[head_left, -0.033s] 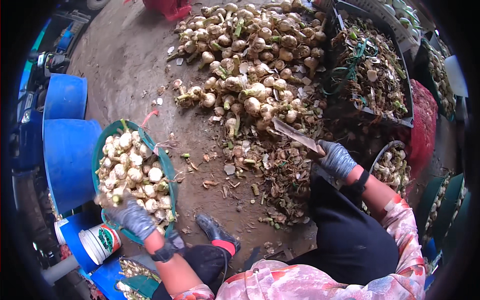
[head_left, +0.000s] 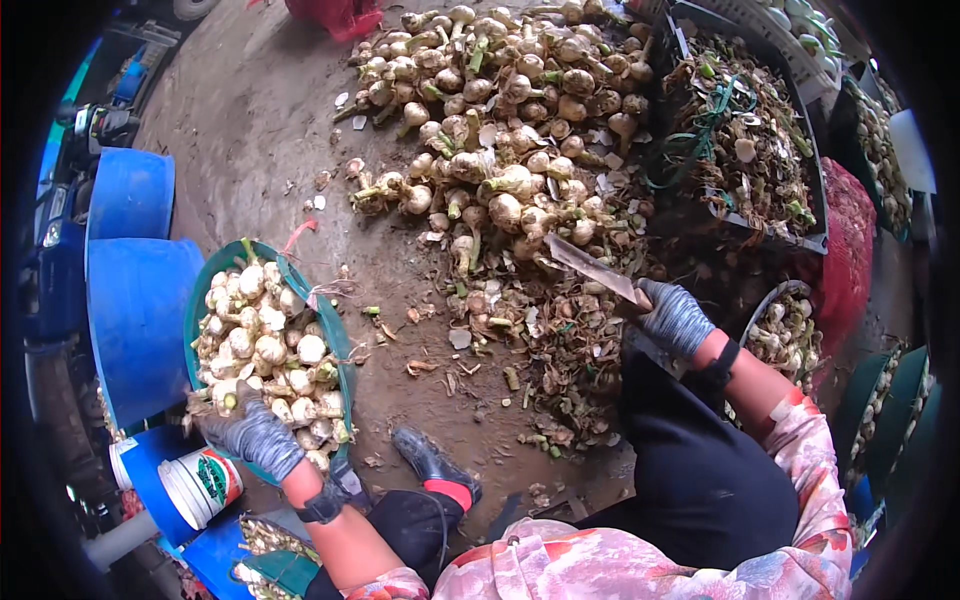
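Lower left, what the grey-gloved left hand (head_left: 252,430) grips is unclear. Centre right, the grey-gloved right hand (head_left: 672,318) partly hides the metal knife (head_left: 593,269). The upper edge crops a red mesh bag (head_left: 335,14).

On the floor, far centre, lies a heap of bulbs (head_left: 500,95); loose trimmings (head_left: 575,355) lie directly on its near side. To the left stands a basket (head_left: 337,345) holding further bulbs (head_left: 270,350). The person's left hand (head_left: 252,435) is at its near side. The right hand (head_left: 673,318) is to the right of the trimmings, holding a knife (head_left: 597,271) whose blade points far and left. Far right stands a crate (head_left: 822,243) filled with waste (head_left: 745,150); a net bag (head_left: 848,250) lies along its right. Two drums (head_left: 140,330) stand left of the basket, a bucket (head_left: 192,492) nearer.
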Motion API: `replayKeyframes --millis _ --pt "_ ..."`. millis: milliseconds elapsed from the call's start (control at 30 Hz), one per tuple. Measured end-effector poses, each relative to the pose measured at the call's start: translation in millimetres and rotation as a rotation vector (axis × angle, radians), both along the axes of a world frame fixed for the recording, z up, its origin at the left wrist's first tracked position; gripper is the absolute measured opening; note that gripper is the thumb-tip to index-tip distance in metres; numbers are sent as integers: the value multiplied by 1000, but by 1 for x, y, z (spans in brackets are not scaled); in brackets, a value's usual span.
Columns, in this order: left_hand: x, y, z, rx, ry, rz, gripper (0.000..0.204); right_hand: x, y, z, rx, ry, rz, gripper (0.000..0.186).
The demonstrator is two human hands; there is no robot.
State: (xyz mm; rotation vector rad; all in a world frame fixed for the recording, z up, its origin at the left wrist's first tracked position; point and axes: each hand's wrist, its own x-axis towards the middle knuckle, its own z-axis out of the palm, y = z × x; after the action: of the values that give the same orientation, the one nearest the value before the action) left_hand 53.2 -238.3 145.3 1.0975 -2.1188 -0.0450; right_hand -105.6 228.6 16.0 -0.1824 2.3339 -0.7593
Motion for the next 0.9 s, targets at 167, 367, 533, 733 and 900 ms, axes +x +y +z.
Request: replayKeyframes --millis 167,367,533,733,900 --pt "-61 33 -83 605 -1 -619 43 -3 -2 -6 -20 39 38 34" --pt "-190 118 -175 776 -879 -595 62 -2 5 -2 35 -33 -14 36" --pt "-190 87 -250 900 -1049 -718 75 1 4 -7 -13 -73 -21 37" --pt "-128 122 -215 1849 -81 -790 57 1 -9 4 3 16 92 36" --pt "-58 122 -207 1481 -138 -1305 31 0 -68 39 -149 196 491 23"
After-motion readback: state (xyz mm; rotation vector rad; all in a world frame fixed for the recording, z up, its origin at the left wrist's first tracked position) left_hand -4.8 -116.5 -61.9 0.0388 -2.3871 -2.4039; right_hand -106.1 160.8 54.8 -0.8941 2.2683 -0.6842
